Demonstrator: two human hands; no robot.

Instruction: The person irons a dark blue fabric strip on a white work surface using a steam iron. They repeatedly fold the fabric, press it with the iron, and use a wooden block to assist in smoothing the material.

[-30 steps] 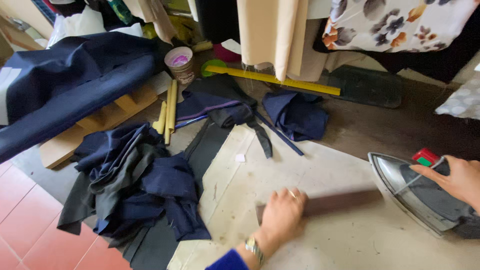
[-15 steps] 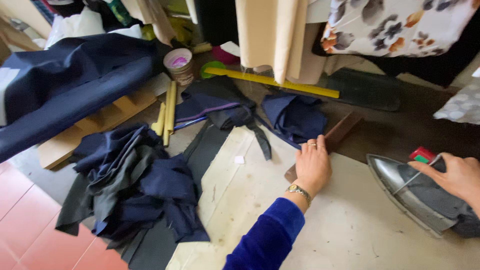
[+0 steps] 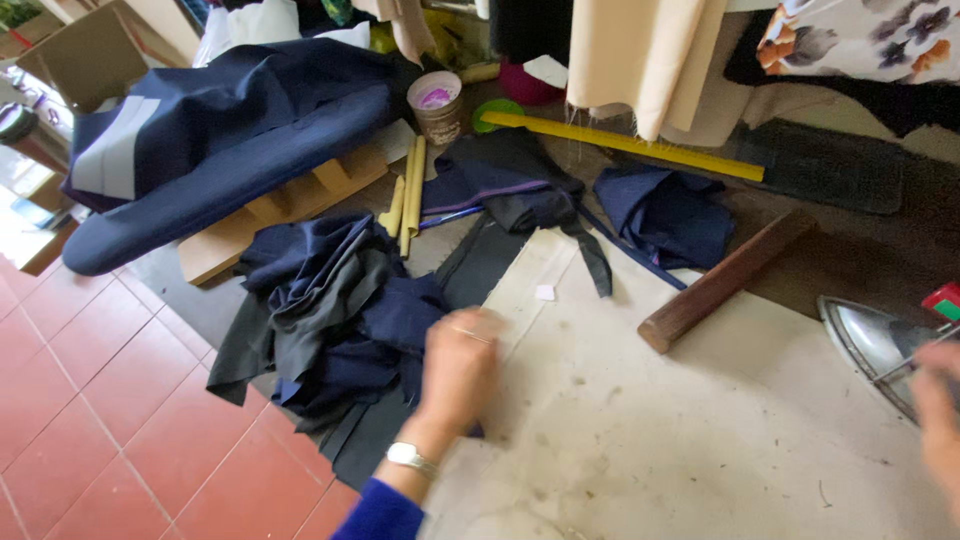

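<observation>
Navy cloth [image 3: 345, 320] lies heaped at the left edge of the pale ironing pad [image 3: 700, 430], spilling down toward the red tiled floor [image 3: 90, 400]. The left hand [image 3: 458, 372] is right at this heap, its knuckles over the pad's edge and its fingers [image 3: 470, 330] bent toward the cloth; motion blur hides whether they pinch any fabric or only brush it, so I cannot tell. A watch [image 3: 410, 458] sits on that wrist above a blue sleeve [image 3: 380, 512].

The heap lies just left of and slightly beyond those fingers, its folds running roughly away from the person. The left hand is much the nearer; the right hand [image 3: 940, 415] is well apart at the far right edge, blurred, beside or on the iron [image 3: 875, 345], its grip not clear.

Between the hands one brown wooden block [image 3: 725, 280] lies slantwise on the pad, long axis running up to the right. Beyond it are two smaller navy pieces [image 3: 665, 210], one yellow ruler [image 3: 625, 145], one cup [image 3: 435, 105], a few pale wooden sticks [image 3: 408, 195], and one large navy bundle [image 3: 220, 140] on wooden boards [image 3: 280, 205].
</observation>
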